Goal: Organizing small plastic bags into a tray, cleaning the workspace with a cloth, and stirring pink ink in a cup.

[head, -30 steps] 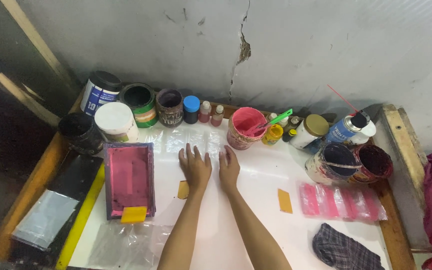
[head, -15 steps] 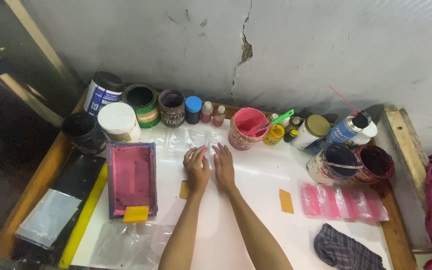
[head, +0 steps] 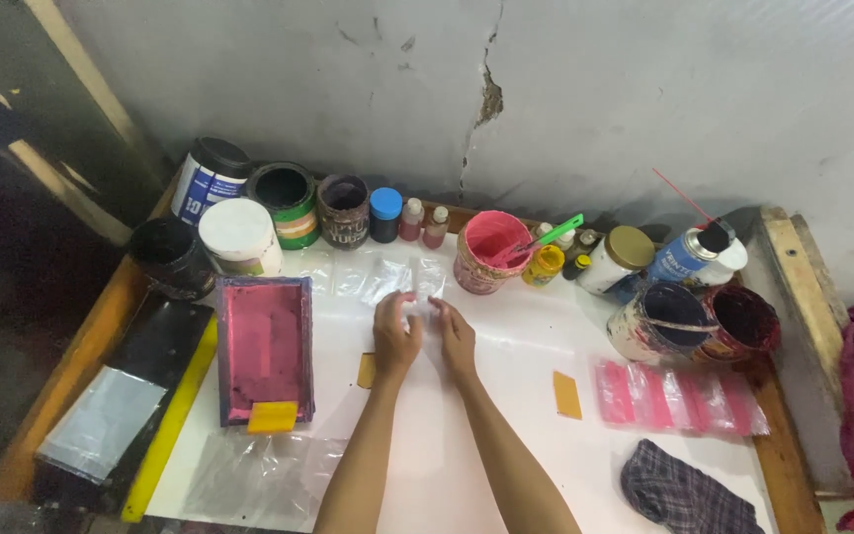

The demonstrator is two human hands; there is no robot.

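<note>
My left hand (head: 394,334) and my right hand (head: 456,337) are close together on the white tabletop (head: 506,346), fingertips nearly meeting. Both pinch the near edge of a small clear plastic bag (head: 417,284), one of a row of clear bags lying flat before the paint pots. A yellow card (head: 366,371) lies just left of my left wrist. A pink-stained printing screen frame (head: 264,346) sits further left with a yellow scraper (head: 272,417) on its near end.
Paint cans and jars line the wall: a pink bucket (head: 489,253) with a green stick, a spray can (head: 694,255), two dark-stained cans (head: 704,321). Pink printed bags (head: 679,398), another yellow card (head: 566,394) and a plaid cloth (head: 689,494) lie right. A black tray (head: 111,415) lies left.
My hands lay flat and apart on the table before. They have drawn together and their fingers have curled onto the clear bag's edge.
</note>
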